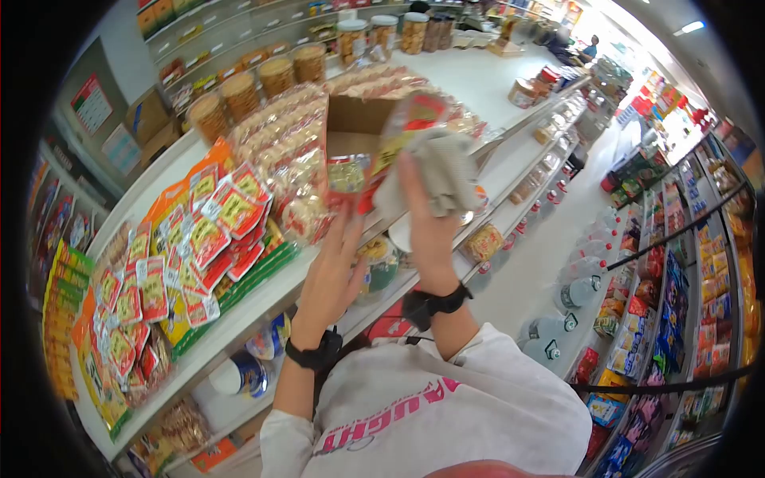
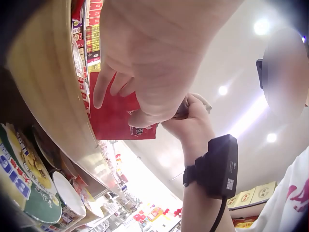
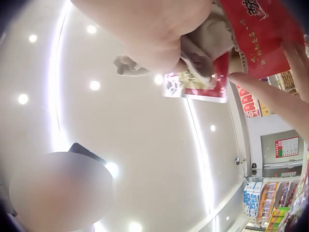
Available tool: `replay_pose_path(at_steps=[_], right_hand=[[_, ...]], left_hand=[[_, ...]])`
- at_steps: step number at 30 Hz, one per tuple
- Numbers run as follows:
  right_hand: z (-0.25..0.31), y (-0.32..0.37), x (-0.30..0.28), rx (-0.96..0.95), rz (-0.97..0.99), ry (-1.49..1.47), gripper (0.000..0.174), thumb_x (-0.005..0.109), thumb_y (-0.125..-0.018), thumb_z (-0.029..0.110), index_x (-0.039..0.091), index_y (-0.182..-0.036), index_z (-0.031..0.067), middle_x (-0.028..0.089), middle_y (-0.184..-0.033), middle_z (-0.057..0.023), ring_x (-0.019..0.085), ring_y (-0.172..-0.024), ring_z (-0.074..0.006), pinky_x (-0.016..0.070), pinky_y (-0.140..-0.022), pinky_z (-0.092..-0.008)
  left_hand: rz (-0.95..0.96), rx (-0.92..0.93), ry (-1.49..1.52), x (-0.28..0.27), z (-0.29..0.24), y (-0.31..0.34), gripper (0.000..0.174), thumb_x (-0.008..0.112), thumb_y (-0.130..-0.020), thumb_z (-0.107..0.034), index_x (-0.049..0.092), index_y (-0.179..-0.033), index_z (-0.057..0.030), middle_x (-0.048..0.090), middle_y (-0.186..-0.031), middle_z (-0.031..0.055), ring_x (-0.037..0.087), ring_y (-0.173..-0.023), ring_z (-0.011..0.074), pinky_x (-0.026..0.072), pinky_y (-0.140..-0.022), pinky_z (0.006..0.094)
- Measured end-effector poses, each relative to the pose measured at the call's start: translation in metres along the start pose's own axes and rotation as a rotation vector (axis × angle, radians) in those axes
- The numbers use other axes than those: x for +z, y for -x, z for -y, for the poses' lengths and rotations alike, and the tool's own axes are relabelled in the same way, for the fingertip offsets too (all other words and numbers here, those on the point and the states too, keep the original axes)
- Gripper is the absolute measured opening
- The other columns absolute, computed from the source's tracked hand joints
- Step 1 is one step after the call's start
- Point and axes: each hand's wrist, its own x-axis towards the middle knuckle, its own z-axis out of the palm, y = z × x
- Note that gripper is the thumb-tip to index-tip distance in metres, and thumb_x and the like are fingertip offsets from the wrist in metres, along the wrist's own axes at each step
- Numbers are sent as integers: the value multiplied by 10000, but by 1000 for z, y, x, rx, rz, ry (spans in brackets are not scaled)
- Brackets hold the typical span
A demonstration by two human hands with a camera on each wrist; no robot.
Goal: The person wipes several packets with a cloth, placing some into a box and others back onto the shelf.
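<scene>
A red cardboard box (image 2: 116,111), its top open, stands at the edge of the display shelf. Its brown inside (image 1: 358,131) shows in the head view, with a packet low in it. My left hand (image 1: 331,275) rests its extended fingers against the red front face. To the right of the box, my right hand (image 1: 430,239) holds a bunched grey cloth (image 1: 442,171). A red and gold snack packet (image 3: 200,89) is held along with the cloth, beside the box's opening. The cloth hides part of the right fingers.
Small red snack packets (image 1: 211,231) lie heaped on larger bags at the left. Rows of wrapped snacks (image 1: 271,131) and lidded jars (image 1: 351,40) stand behind the box. Instant noodle tubs (image 2: 63,193) fill the shelf below. An aisle (image 1: 526,263) with large bottles runs at the right.
</scene>
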Motion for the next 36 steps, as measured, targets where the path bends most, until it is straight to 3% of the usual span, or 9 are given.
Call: replay_pose_path(at_steps=[9,17,19,23,25,30,32,35,36], right_hand=[[-1,3,-19,-22,98,90,321,824,-845,146,669,-1098,22,651,-1059,-25,609,-950,-104,513,-832,-271],[-20,38,-5,95,598,234,372,809,-839,124,596,-1129,30,646,-1032,-53,624,-939,-129,522,-814,-291],[-18,53,9,47,743,259,377,798,-844,118,576,-1136,30,644,-1020,-56,626,-939,-132,522,-819,-294],[-29,66,13,220,685,161,405,757,-871,94,570,-1222,15,644,-1091,-80,618,-1004,-140,510,-874,-304],[-35,67,24,-88,553,198,469,758,-845,72,564,-1268,10,623,-1209,-116,606,-1115,-192,494,-945,-335],[-42,105,54,-160,807,167,590,738,-803,101,541,-1352,9,478,-1476,-195,420,-1409,-346,331,-1147,-479],[-37,116,64,-643,892,435,608,725,-804,139,541,-1372,26,423,-1531,-207,318,-1477,-385,235,-1199,-528],[-59,100,67,-680,933,381,582,702,-822,170,554,-1373,56,400,-1542,-213,258,-1504,-371,165,-1212,-555],[-55,97,69,-679,890,361,486,682,-887,182,574,-1349,72,429,-1520,-212,369,-1450,-355,278,-1178,-497]], left_hand=[[-79,-144,76,-10,17,10,691,654,-921,-54,336,-1535,-40,399,-1538,215,562,-1249,370,467,-1038,407],[-207,-211,641,-41,16,52,507,595,-1011,-263,469,-1417,14,631,-1220,148,616,-1040,195,494,-933,336],[-294,-479,580,-51,-3,59,377,541,-1051,-263,558,-1280,37,622,-973,54,545,-862,98,460,-806,246],[-481,-623,570,-62,1,73,338,482,-1086,-247,632,-1178,41,582,-863,-32,483,-802,43,426,-723,207],[-621,-604,734,-64,-2,74,359,481,-1089,-270,628,-1209,35,599,-893,-39,495,-815,32,439,-739,208],[-664,-582,940,-62,-11,79,352,465,-1093,-233,592,-1295,27,679,-1086,22,582,-903,36,488,-773,212],[-652,-559,808,-62,-7,85,322,462,-1089,-196,595,-1276,31,682,-1050,14,584,-867,40,487,-750,205],[-599,-570,506,-66,-8,82,246,469,-1077,-162,625,-1083,29,647,-811,11,531,-719,30,432,-629,214],[-549,-585,458,-68,-11,86,248,475,-1076,-168,623,-1035,26,618,-754,10,505,-696,26,413,-607,221]])
